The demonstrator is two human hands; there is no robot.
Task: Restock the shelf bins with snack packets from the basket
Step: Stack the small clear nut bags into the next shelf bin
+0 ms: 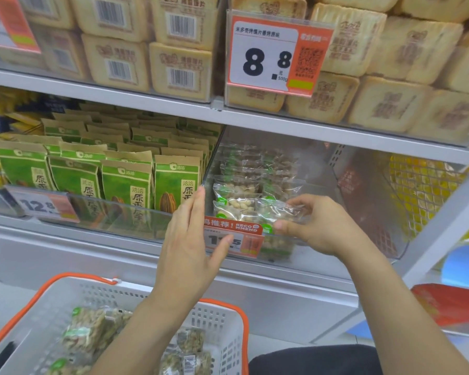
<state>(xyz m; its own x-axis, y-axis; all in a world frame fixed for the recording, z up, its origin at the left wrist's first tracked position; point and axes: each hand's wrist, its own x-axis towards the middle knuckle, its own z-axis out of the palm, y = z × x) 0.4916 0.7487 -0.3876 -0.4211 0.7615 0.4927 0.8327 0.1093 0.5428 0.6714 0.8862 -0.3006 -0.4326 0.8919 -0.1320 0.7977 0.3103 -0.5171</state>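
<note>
Right hand pinches clear snack packet at front of clear shelf bin, over stacked packets. Left hand just beside, fingers straight, empty. Basket below grip holds more packets.

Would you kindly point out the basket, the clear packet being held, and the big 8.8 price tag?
basket (229,311), head view, orange rim at right.
clear packet (280,212), head view, its middle.
8.8 price tag (266,60), head view, white face.
</note>
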